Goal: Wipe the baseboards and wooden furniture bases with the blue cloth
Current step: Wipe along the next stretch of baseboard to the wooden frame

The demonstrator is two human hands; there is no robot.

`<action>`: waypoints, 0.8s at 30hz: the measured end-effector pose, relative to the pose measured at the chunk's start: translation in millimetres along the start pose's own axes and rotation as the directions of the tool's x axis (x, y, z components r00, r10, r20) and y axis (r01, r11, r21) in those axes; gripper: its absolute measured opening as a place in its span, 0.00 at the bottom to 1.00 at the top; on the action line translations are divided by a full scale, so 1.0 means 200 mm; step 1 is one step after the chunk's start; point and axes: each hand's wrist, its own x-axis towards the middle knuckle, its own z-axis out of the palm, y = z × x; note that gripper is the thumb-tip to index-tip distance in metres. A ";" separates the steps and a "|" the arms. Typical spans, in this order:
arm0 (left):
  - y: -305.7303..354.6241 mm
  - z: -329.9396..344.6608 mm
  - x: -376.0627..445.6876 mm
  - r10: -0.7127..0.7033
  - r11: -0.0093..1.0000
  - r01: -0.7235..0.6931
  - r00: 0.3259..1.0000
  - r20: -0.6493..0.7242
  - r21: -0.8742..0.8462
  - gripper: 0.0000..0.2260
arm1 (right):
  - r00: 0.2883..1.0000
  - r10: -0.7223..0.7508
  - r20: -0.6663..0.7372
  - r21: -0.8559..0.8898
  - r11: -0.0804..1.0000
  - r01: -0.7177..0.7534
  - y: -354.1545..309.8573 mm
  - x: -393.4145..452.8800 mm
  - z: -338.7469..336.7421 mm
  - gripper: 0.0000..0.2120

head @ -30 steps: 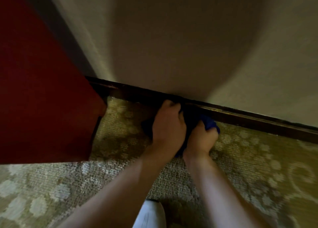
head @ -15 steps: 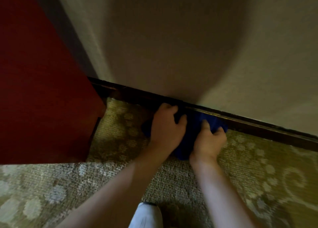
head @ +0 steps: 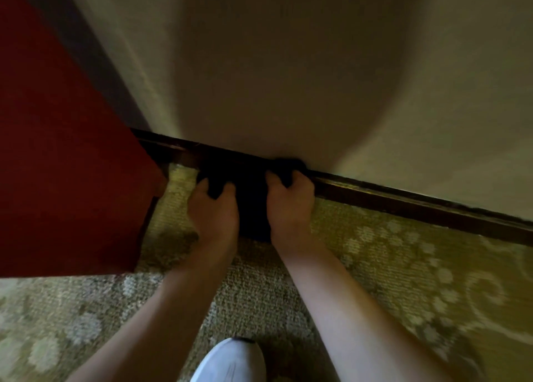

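I judge the job only partly done: the long dark baseboard (head: 403,197) runs off to the right along the foot of the wall (head: 288,79) and I cannot tell how much of it has been wiped, nor whether the red furniture (head: 63,165) on the left has had its base done. On the patterned carpet (head: 403,266) my shoe (head: 230,361) shows below. The blue cloth (head: 251,197), nearly black in shadow, sits against the baseboard between my hands. Left hand (head: 213,211) and right hand (head: 291,205) each grip an end, set apart; a second ago they were bunched together over it, further right.
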 end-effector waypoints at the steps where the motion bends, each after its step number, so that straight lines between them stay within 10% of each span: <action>1: 0.01 0.01 -0.01 0.000 1.000 0.000 0.997 0.083 0.004 0.13 | 0.998 0.009 -0.069 0.028 1.000 -0.008 0.02 0.00 -0.04 0.04; 5: 0.02 0.04 -0.03 -0.024 0.999 0.016 0.975 0.221 0.036 0.11 | 0.943 0.053 -0.329 0.102 0.995 -0.021 0.05 -0.01 -0.06 0.10; 11: -0.04 -0.14 0.10 -0.042 0.982 0.011 0.986 -0.159 -0.189 0.09 | 0.987 0.141 0.079 0.174 0.973 -0.153 -0.12 -0.10 0.23 0.12; 20: 0.02 0.06 -0.08 -0.130 0.991 0.131 0.870 0.475 0.032 0.10 | 0.923 0.149 -0.355 0.178 0.980 -0.089 0.07 0.07 -0.23 0.11; 24: -0.02 0.09 -0.08 -0.140 0.984 0.150 0.985 0.103 -0.094 0.12 | 0.916 0.207 -0.345 0.217 0.967 -0.137 -0.02 0.02 -0.09 0.07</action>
